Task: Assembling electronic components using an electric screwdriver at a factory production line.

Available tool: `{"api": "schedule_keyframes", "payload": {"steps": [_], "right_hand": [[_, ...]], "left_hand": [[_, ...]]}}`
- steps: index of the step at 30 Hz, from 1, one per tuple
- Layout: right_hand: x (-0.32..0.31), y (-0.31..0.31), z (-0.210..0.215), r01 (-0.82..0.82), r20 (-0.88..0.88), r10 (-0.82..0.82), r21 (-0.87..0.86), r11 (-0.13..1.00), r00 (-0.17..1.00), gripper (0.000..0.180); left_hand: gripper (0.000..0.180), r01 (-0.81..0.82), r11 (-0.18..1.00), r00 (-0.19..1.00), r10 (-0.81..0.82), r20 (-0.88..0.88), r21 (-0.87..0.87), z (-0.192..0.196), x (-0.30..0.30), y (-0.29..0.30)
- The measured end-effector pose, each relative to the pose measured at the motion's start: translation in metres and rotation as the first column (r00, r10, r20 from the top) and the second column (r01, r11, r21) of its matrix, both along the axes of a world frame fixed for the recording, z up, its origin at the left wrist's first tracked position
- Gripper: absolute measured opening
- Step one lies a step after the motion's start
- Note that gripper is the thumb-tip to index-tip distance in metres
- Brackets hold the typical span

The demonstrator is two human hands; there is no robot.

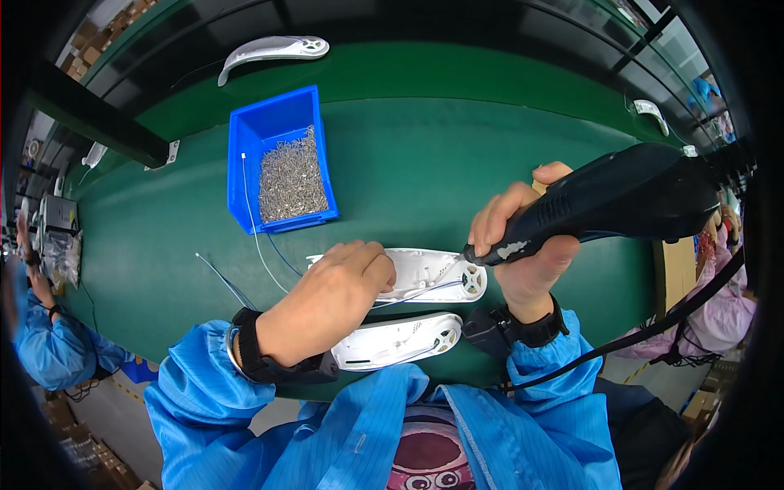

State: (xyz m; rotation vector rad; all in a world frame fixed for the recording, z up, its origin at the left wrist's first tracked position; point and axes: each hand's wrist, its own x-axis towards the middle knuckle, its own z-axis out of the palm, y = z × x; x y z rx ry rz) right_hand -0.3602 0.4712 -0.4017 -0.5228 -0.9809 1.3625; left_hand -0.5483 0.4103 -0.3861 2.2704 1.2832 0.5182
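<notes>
My right hand (527,265) is closed around a black electric screwdriver (625,192) held almost level, its nose pointing left. The tip is close to the right end of a white plastic shell half (420,268), near its round spoked opening; whether it touches is hard to tell. Over the left end of this shell my left hand (331,290) rests with curled fingers, holding it on the bench; its fingertips are partly hidden. Thin white and blue wires run out of the shell. Nearer to me lies a second white shell half (400,341), below the first.
A blue bin (238,184) of small metal screws (292,181) stands on the green bench (408,163) beyond my left hand. Another white curved shell (276,51) lies at the far side. A black cable (645,333) hangs past my right arm. Other people sit at both sides.
</notes>
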Motion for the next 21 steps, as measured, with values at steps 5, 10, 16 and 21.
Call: {"api": "schedule_keyframes", "payload": {"steps": [5,10,16,21], "right_hand": [[-0.001,0.002,-0.004,-0.008,-0.027,0.008,-0.005,1.000,1.000,0.076],[-0.003,0.003,-0.009,0.029,-0.007,-0.029,0.049,0.998,1.000,0.076],[0.002,-0.006,0.010,-0.070,-0.081,0.082,0.148,0.987,0.993,0.080],[-0.006,-0.020,0.030,-0.124,-0.337,0.198,0.227,0.966,0.920,0.084]], "left_hand": [[0.010,-0.016,0.999,1.000,0.017,0.015,-0.033,0.000,-0.001,0.001],[0.010,-0.047,0.998,0.999,0.048,0.020,-0.036,-0.006,-0.001,0.003],[0.012,-0.039,0.999,0.999,0.038,0.018,0.029,0.002,0.003,0.012],[0.014,0.088,0.986,0.995,-0.094,0.041,0.144,0.007,0.021,0.012]]}}
